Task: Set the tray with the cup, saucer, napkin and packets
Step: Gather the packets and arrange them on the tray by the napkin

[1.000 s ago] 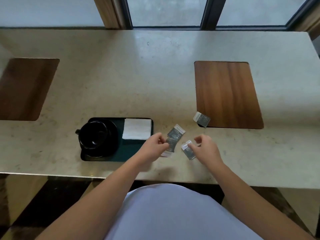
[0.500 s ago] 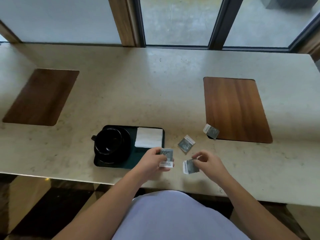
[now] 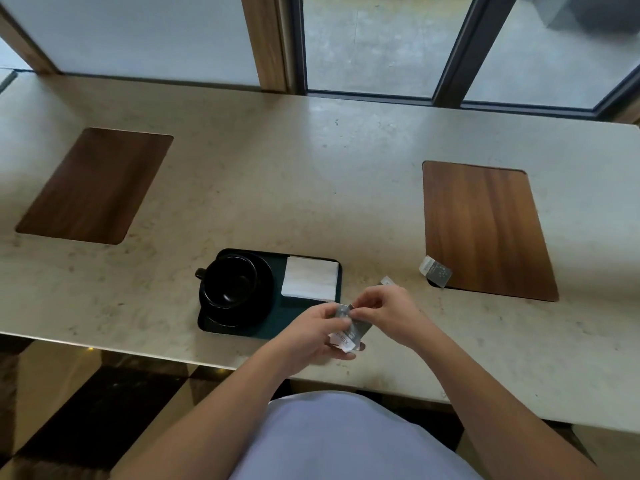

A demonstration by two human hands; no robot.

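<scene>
The head camera looked down on a pale stone surface (image 3: 311,174) beside a window. A dark tray (image 3: 298,318) sat near the front edge, carrying a black cup (image 3: 230,282) on a black saucer (image 3: 242,308) at its left and a white folded napkin (image 3: 309,278) at its right. Just right of the tray, the left hand (image 3: 311,336) and right hand (image 3: 391,311) met, both pinching small grey packets (image 3: 349,329) between fingertips. Another packet (image 3: 434,271) lay apart, overlapping the corner of a wooden inset panel (image 3: 485,230). A second wooden panel (image 3: 97,185) lay far left.
</scene>
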